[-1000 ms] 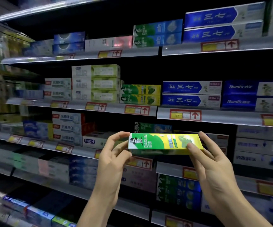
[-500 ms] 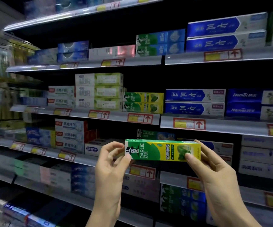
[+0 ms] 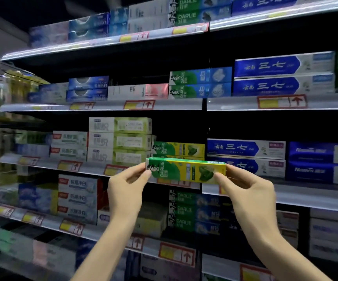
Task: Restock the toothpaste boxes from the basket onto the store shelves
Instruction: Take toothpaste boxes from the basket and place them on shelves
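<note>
1. A green-and-yellow Darlie toothpaste box (image 3: 186, 170) was held level and lengthwise in the air before the store shelves, with its printed face toward the camera.
2. The left hand (image 3: 123, 191) pinched the box's left end between thumb and curled fingertips.
3. The right hand (image 3: 249, 191) pinched the right end the same way, its thumb on the front face beside the leaf picture.
4. The box sat just in front of a stack of matching Darlie boxes (image 3: 179, 149) on the middle shelf (image 3: 305, 197), hiding part of the lower one; whether it touched them could not be told.
5. Left of that stack stood three white-and-lime boxes (image 3: 120, 139), piled one on another.
6. Right of it lay two blue-and-white boxes (image 3: 245, 148), also stacked.
7. Red-and-yellow price tags (image 3: 69, 165) lined the shelf's front rail.
8. On the shelf below, green-and-blue Darlie boxes (image 3: 184, 209) were stacked between the two forearms.
</note>
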`<state>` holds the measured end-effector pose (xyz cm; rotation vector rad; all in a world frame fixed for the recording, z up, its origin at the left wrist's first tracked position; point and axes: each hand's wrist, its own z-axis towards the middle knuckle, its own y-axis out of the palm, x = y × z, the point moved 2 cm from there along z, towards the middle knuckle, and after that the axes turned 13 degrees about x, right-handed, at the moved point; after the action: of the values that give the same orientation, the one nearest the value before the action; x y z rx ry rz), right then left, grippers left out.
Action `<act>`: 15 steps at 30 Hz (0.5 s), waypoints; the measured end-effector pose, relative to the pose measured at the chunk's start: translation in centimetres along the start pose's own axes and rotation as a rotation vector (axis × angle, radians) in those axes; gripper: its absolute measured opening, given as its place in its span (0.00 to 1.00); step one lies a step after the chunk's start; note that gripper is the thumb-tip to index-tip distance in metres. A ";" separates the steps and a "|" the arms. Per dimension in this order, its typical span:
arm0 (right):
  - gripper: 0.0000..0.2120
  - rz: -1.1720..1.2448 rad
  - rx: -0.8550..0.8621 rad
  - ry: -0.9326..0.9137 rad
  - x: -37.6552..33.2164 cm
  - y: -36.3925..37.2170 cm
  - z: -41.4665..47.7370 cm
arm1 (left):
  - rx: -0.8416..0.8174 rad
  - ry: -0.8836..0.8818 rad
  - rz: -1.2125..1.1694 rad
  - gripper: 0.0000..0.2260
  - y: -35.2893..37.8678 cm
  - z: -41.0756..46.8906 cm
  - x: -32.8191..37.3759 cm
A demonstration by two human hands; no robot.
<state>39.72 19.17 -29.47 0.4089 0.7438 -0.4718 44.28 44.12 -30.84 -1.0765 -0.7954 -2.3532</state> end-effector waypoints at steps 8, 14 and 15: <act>0.09 -0.220 0.057 -0.099 1.9 5.5 5.5 | 0.093 0.196 0.361 0.05 5.0 7.3 0.9; 0.11 -0.469 0.051 -0.102 4.2 7.7 7.4 | 0.062 0.198 0.601 0.04 6.2 9.5 -0.6; 0.11 -0.507 0.038 -0.102 4.4 7.9 7.5 | 0.062 0.217 0.646 0.04 6.3 9.5 -0.7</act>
<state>50.88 20.68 -26.21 0.2250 0.7383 -0.9773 53.51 45.76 -24.31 -0.8654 -0.3608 -1.8357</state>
